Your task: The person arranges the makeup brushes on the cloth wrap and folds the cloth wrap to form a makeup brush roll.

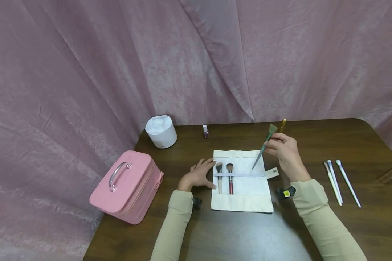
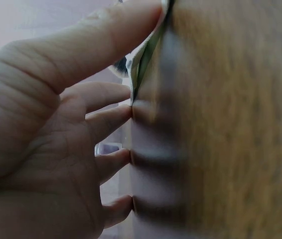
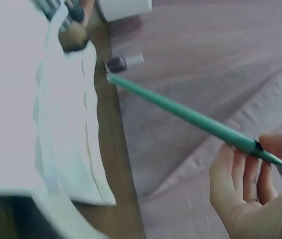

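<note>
A green makeup brush (image 1: 261, 151) is pinched by my right hand (image 1: 285, 152), bristles up and handle slanting down over the brush roll. In the right wrist view the brush's green handle (image 3: 181, 115) points away from the fingers. The white cloth brush roll (image 1: 248, 203) lies unfolded on the table. Under its elastic band (image 1: 248, 175) sit a brush with a pale handle (image 1: 219, 181) and one with a red handle (image 1: 231, 183). My left hand (image 1: 199, 174), fingers spread, rests at the roll's left edge; its fingertips touch the table in the left wrist view.
A pink case (image 1: 127, 188) stands at the left, with a white round container (image 1: 161, 132) behind it. A small nail polish bottle (image 1: 205, 131) and a gold tube (image 1: 282, 125) are at the back. Several white-handled brushes (image 1: 347, 183) and a brown tube (image 1: 390, 174) lie right.
</note>
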